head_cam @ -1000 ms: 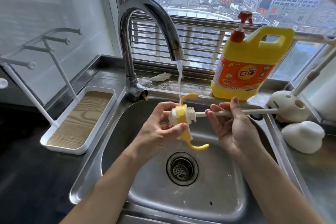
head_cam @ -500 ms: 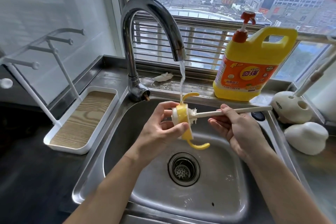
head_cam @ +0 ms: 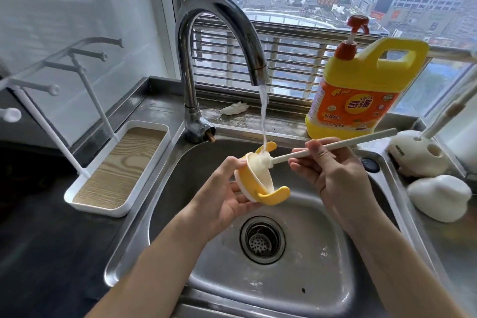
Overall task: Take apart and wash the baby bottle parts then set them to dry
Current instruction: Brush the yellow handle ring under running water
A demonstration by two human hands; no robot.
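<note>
Bottle collar, yellow with two curved handles, is held above the basin of the steel sink, which is set into a dark desk under a window. A chrome faucet is arched over the basin, and a stream of water is poured from it onto the collar's upper edge. A yellow detergent jug with a red pump is stood on the ledge behind the sink, to the right of the faucet. A white drying rack with a wood-grain tray is placed on the desk left of the sink, and a white brush holder and a white domed piece are seen on the right. The left grip is curled round the collar, thumb on top and fingers underneath. The right grip is pinched on the white handle of a bottle brush, whose bristle head is pushed into the collar's opening. A drain strainer is seen in the basin floor beneath the hands.
</note>
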